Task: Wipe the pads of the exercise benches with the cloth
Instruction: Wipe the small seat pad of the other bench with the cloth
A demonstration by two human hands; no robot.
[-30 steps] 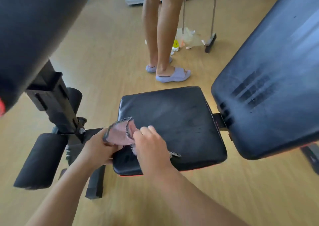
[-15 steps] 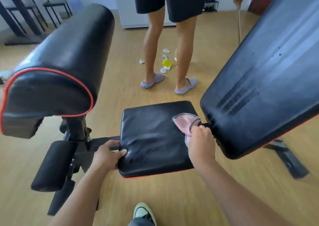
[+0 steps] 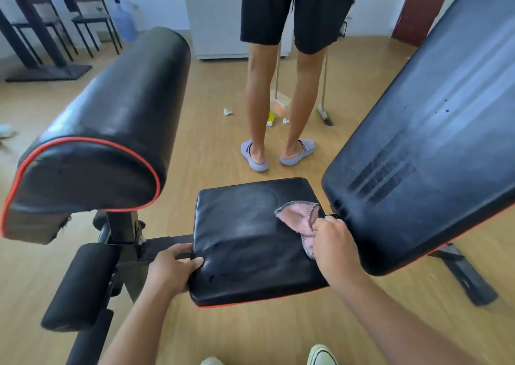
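Note:
The black seat pad [image 3: 245, 239] of the exercise bench lies in the middle, with dull wipe marks on it. My right hand [image 3: 333, 242] grips a pink cloth [image 3: 296, 218] and presses it on the pad's right edge, next to the tilted black back pad [image 3: 423, 142]. My left hand [image 3: 172, 271] clasps the seat pad's left front corner, thumb on top. A large black curl pad [image 3: 111, 130] with red piping stands up at the left.
A person in black shorts and lilac slippers [image 3: 255, 155] stands just beyond the bench, with a broom [image 3: 324, 114] and scraps of litter [image 3: 228, 111] on the wooden floor. A foam leg roller [image 3: 80, 286] sticks out low left. Chairs and a water bottle stand far left.
One second ago both hands held the cloth at the seat pad's left front. The right hand has carried it across to the right edge, and the left hand has taken the pad's corner.

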